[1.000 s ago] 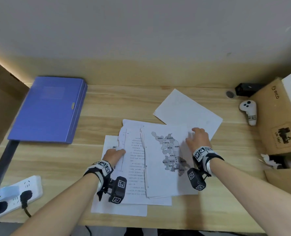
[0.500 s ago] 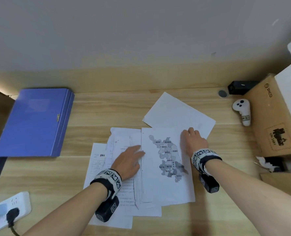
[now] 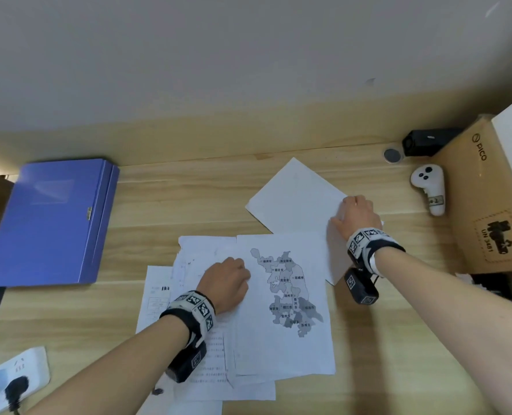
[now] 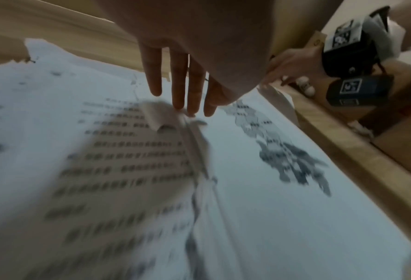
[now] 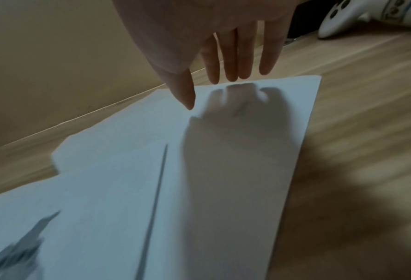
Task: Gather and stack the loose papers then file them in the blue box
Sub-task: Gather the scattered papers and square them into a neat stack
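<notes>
The blue box (image 3: pixel 48 223) lies shut and flat at the table's left. Loose papers sit in the middle: a map sheet (image 3: pixel 284 339) on top of several text sheets (image 3: pixel 201 259), and a blank sheet (image 3: pixel 293 196) lying askew behind them. My left hand (image 3: pixel 227 283) rests on the pile, and its straight fingertips (image 4: pixel 178 102) touch the text sheet (image 4: pixel 118 151) at the map sheet's (image 4: pixel 283 161) left edge. My right hand (image 3: pixel 353 217) is over the blank sheet's (image 5: pixel 223 151) right corner, fingers (image 5: pixel 231 62) straight and spread, holding nothing.
A cardboard box (image 3: pixel 494 205) stands at the right edge, with a white controller (image 3: pixel 428 187), a black device (image 3: pixel 428 140) and a small round disc (image 3: pixel 392 155) beside it. A power strip (image 3: pixel 12 381) lies front left. A wall runs along the table's back.
My right hand left the map sheet's top corner and went back and right onto the blank sheet. My left hand slid right across the text sheets to the map's edge.
</notes>
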Action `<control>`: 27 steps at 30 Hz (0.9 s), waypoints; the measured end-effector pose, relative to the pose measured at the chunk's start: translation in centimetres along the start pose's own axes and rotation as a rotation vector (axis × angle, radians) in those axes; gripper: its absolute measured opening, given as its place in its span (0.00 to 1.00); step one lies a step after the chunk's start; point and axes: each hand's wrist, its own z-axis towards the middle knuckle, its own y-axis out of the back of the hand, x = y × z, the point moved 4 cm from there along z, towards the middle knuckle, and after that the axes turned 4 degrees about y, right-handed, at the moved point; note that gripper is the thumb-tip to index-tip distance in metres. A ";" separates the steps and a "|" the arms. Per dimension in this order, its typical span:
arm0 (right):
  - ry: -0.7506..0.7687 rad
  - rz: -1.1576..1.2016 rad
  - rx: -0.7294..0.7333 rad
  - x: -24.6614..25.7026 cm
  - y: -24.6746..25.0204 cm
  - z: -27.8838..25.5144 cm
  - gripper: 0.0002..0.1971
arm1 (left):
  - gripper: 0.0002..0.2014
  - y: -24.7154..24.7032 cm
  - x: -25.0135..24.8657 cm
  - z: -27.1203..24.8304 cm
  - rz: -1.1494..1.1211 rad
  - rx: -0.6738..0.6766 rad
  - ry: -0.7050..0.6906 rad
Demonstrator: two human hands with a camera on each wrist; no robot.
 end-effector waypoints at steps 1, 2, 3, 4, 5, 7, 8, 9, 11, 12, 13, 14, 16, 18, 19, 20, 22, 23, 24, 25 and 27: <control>-0.029 0.001 -0.002 -0.5 0.3 0.7 0.28 | 0.16 0.6 0.0 1.2 -0.046 -0.017 0.020; -0.064 0.013 -0.001 -1.0 0.5 1.3 0.31 | 0.17 1.3 -0.2 2.5 -0.097 -0.022 0.034; -0.099 0.028 0.006 -1.6 0.6 1.8 0.34 | 0.17 1.8 -0.3 3.7 -0.140 -0.003 0.043; -0.131 0.032 0.019 -2.2 0.7 2.3 0.36 | 0.15 2.1 -0.6 4.8 -0.155 0.037 0.042; -0.156 0.018 0.037 -2.7 0.7 2.7 0.37 | 0.15 2.1 -1.0 5.7 -0.139 0.088 0.027; -0.172 -0.004 0.073 -3.6 0.8 3.2 0.35 | 0.18 1.6 -1.8 6.7 -0.077 0.149 -0.002; -0.167 0.003 0.091 -3.9 0.8 3.4 0.32 | 0.19 1.3 -1.9 6.9 -0.068 0.147 0.007; -0.159 0.021 0.114 -4.0 0.8 3.5 0.26 | 0.20 1.0 -1.9 7.0 -0.072 0.125 0.027; -0.155 0.100 0.145 -4.2 0.8 3.5 0.16 | 0.20 0.5 -1.9 7.1 -0.082 0.073 0.056; -0.161 0.170 0.139 -4.2 1.0 3.3 0.13 | 0.20 0.3 -1.8 7.0 -0.080 0.059 0.064; -0.165 0.246 0.125 -4.0 1.3 3.1 0.11 | 0.20 0.3 -1.8 7.0 -0.080 0.053 0.069; -0.156 0.313 0.107 -3.7 1.9 2.9 0.11 | 0.21 0.2 -1.7 6.9 -0.086 0.053 0.077; -0.081 0.408 0.044 -2.5 3.7 2.3 0.10 | 0.21 0.2 -1.6 6.6 -0.102 0.063 0.093; 0.033 0.492 -0.038 -0.8 6.2 1.4 0.07 | 0.20 0.6 -1.4 6.5 -0.108 0.092 0.087; 0.090 0.538 -0.063 0.1 7.4 0.7 0.05 | 0.20 0.9 -1.3 6.5 -0.119 0.115 0.081; 0.150 0.575 -0.068 1.1 8.5 0.0 0.04 | 0.20 1.2 -1.1 6.4 -0.142 0.147 0.087; 0.289 0.611 -0.046 3.1 9.9 -1.7 0.11 | 0.22 1.8 -0.3 5.9 -0.267 0.220 0.110; 0.350 0.628 -0.027 4.2 10.3 -2.6 0.14 | 0.22 2.1 0.2 5.5 -0.353 0.238 0.132; 0.402 0.643 -0.012 5.1 10.6 -3.6 0.16 | 0.23 2.4 1.0 5.0 -0.442 0.240 0.170; 0.444 0.660 0.000 5.9 10.6 -4.5 0.16 | 0.23 2.8 1.9 4.4 -0.543 0.207 0.217; 0.512 0.633 0.024 7.1 10.2 -6.1 0.13 | 0.19 3.9 4.3 3.0 -0.715 0.073 0.330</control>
